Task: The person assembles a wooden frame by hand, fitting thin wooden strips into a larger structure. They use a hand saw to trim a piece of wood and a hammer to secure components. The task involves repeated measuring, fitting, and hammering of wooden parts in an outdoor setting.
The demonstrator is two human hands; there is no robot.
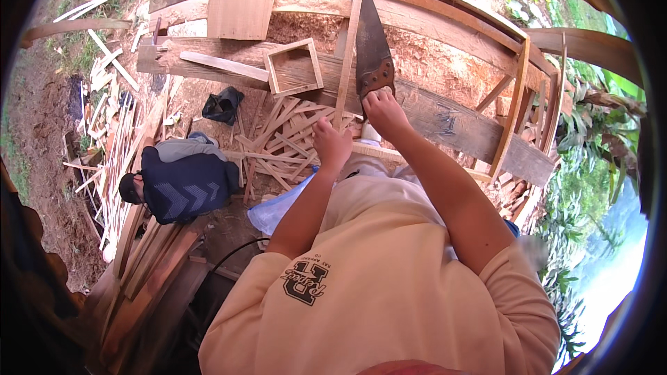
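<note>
A hand saw point(373, 38) with a dark blade and brown riveted handle points away from me over the workbench plank point(479, 121). My right hand point(386, 111) is closed round the near end of its handle. Just left of the blade a long, thin wooden strip point(351, 35) runs alongside it. My left hand point(332, 144) is closed on the near end of that strip. A small square wooden frame point(272, 75) rests on the bench left of the strip. Farther left on the bench lies a loose pale stick point(224, 66).
Several dark nails point(445, 122) lie on the plank, right of my right hand. A wide board point(244, 0) leans across the far rails. A long wooden frame point(513, 111) stands at right. Scrap strips point(285, 135) cover the ground. Another person point(184, 180) is low at left.
</note>
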